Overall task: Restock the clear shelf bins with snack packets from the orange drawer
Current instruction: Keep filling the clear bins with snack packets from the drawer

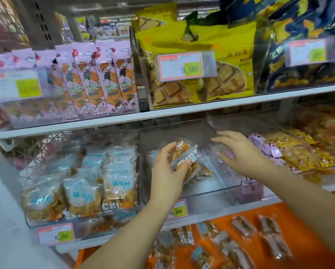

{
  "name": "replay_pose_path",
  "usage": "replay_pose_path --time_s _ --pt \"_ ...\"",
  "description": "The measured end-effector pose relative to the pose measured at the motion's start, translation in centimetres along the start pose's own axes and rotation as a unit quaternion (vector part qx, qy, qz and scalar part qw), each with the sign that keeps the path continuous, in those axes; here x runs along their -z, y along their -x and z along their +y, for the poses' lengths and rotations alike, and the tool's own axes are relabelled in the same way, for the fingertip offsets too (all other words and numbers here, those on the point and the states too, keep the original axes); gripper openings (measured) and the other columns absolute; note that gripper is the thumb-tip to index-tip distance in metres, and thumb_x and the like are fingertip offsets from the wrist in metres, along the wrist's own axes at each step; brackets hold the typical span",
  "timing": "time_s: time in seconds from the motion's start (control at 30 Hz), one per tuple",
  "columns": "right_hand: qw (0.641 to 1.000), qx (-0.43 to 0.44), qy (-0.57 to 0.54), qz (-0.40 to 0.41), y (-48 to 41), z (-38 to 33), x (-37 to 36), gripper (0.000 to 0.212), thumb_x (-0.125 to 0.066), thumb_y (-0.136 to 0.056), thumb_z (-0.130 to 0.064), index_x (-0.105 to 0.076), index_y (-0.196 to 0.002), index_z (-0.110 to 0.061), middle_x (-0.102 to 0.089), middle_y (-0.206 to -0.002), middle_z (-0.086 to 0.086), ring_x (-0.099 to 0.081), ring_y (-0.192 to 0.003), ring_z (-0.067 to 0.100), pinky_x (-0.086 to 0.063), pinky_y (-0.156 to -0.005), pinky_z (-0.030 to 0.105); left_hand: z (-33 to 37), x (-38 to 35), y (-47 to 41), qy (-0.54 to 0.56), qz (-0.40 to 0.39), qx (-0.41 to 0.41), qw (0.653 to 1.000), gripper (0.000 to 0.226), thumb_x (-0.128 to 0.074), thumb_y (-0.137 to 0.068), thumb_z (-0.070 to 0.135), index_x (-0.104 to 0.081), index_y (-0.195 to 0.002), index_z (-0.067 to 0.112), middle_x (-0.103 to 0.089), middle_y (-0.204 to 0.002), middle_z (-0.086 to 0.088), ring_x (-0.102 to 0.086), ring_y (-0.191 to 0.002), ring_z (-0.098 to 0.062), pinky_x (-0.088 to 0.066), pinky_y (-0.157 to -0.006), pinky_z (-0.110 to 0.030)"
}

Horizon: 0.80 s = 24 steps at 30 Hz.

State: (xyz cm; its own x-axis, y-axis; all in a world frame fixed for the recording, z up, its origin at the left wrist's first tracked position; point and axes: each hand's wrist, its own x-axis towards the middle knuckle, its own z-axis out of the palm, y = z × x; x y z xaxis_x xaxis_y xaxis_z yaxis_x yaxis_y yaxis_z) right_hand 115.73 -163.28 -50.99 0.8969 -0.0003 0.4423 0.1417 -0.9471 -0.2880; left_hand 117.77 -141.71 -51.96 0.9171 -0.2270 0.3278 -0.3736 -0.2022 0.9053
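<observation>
My left hand (167, 171) grips a clear snack packet (184, 155) of orange crisps, held inside the middle clear shelf bin (217, 191) on the lower shelf. Another packet (202, 172) lies in that bin under it. My right hand (240, 152) hovers over the bin's right side with fingers spread and relaxed, holding nothing. Below the shelf, the orange drawer (290, 220) stands pulled out with several clear snack packets (242, 228) scattered in it.
The left bin (81, 191) is packed with blue-labelled crisp packets. A bin at the right (298, 152) holds yellow and purple snacks. The upper shelf carries pink packets (96, 78), yellow biscuit bags (201, 55) and dark bags (308, 35). Price tags (179, 209) hang on the shelf edges.
</observation>
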Motion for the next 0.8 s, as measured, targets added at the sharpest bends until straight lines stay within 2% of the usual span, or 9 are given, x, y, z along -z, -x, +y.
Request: replay_pose_path --time_s 0.17,0.3,0.37,0.43,0.5,0.6,0.67,0.73,0.8 --pt "0.998 -0.033 -0.041 -0.034 3.7 0.4 -0.2 0.039 -0.069 -0.083 -0.017 -0.063 -0.122 -0.020 -0.057 -0.130 0.000 -0.049 -0.124 0.019 -0.032 -0.106 0.030 -0.8 -4.1 -1.4 -0.017 -0.069 0.007 0.997 0.049 -0.068 -0.087 0.018 -0.048 -0.132 0.022 -0.051 -0.131 0.009 -0.044 -0.112 0.002 -0.030 -0.080 0.004" --pt "0.994 -0.074 -0.079 -0.007 5.7 0.0 -0.3 0.051 -0.070 -0.083 -0.021 -0.054 -0.132 -0.022 -0.052 -0.136 -0.005 -0.043 -0.128 0.013 -0.026 -0.103 0.016 -1.0 -6.1 -2.2 -0.014 -0.100 0.022 0.995 0.052 -0.069 -0.086 0.018 -0.048 -0.134 0.019 -0.053 -0.131 0.004 -0.046 -0.109 0.000 -0.031 -0.079 0.005" --pt "0.990 -0.089 -0.107 0.005 6.2 -0.3 -0.4 0.061 -0.071 -0.083 -0.022 -0.044 -0.138 -0.024 -0.049 -0.137 -0.007 -0.039 -0.129 0.012 -0.023 -0.099 0.013 -1.1 -6.2 -2.4 -0.010 -0.112 0.026 0.993 0.053 -0.070 -0.086 0.022 -0.047 -0.133 0.025 -0.051 -0.131 0.005 -0.051 -0.106 0.000 -0.041 -0.086 -0.007" --pt "0.987 -0.100 -0.130 0.002 6.3 -0.4 -0.6 0.068 -0.070 -0.084 -0.025 -0.036 -0.143 -0.028 -0.043 -0.140 -0.010 -0.032 -0.133 0.010 -0.023 -0.102 0.017 -1.0 -6.0 -2.4 0.014 -0.127 0.044 0.991 0.051 -0.070 -0.085 0.025 -0.047 -0.130 0.031 -0.050 -0.130 0.008 -0.059 -0.095 0.003 -0.052 -0.080 -0.018" --pt "0.984 -0.108 -0.140 0.001 6.1 -0.6 -0.9 0.069 -0.069 -0.085 -0.025 -0.034 -0.144 -0.029 -0.041 -0.143 -0.008 -0.029 -0.137 0.012 -0.025 -0.109 0.025 -0.8 -5.6 -2.3 0.040 -0.141 0.058 0.988 0.047 -0.070 -0.085 0.028 -0.049 -0.126 0.033 -0.049 -0.127 0.012 -0.062 -0.091 0.004 -0.054 -0.074 -0.017" --pt "0.980 -0.117 -0.159 0.002 6.1 -1.0 -1.3 0.069 -0.070 -0.083 -0.027 -0.036 -0.143 -0.029 -0.043 -0.142 -0.004 -0.028 -0.138 0.017 -0.029 -0.112 0.040 -0.9 -5.4 -2.5 0.071 -0.120 0.074 0.987 0.028 -0.070 -0.085 0.032 -0.058 -0.109 0.040 -0.057 -0.123 0.013 -0.062 -0.104 -0.007 -0.053 -0.091 -0.034" --pt "0.978 -0.124 -0.165 0.022 6.2 -1.5 -1.3 0.072 -0.072 -0.080 -0.032 -0.037 -0.143 -0.029 -0.045 -0.141 -0.005 -0.031 -0.136 0.015 -0.031 -0.111 0.039 -0.5 -5.3 -2.3 0.128 -0.105 0.107 0.980 0.021 -0.068 -0.086 0.029 -0.061 -0.103 0.038 -0.062 -0.116 0.008 -0.063 -0.101 -0.011 -0.051 -0.090 -0.039" --pt "0.973 -0.139 -0.172 0.060 6.0 -2.1 -0.9 0.075 -0.074 -0.077 -0.036 -0.037 -0.142 -0.028 -0.047 -0.137 -0.007 -0.036 -0.131 0.011 -0.034 -0.106 0.031 0.2 -5.0 -1.9 0.210 -0.100 0.141 0.962 0.020 -0.064 -0.088 0.025 -0.062 -0.107 0.029 -0.065 -0.110 0.003 -0.066 -0.094 -0.011 -0.053 -0.079 -0.035" --pt "0.956 -0.163 -0.229 0.086 5.8 -3.0 -0.3 0.077 -0.076 -0.076 -0.035 -0.036 -0.142 -0.029 -0.052 -0.128 -0.011 -0.044 -0.121 0.006 -0.038 -0.096 0.024 0.9 -4.4 -1.8 0.282 -0.098 0.153 0.942 0.030 -0.062 -0.088 0.023 -0.059 -0.118 0.018 -0.065 -0.118 -0.006 -0.065 -0.106 -0.020 -0.056 -0.078 -0.034"
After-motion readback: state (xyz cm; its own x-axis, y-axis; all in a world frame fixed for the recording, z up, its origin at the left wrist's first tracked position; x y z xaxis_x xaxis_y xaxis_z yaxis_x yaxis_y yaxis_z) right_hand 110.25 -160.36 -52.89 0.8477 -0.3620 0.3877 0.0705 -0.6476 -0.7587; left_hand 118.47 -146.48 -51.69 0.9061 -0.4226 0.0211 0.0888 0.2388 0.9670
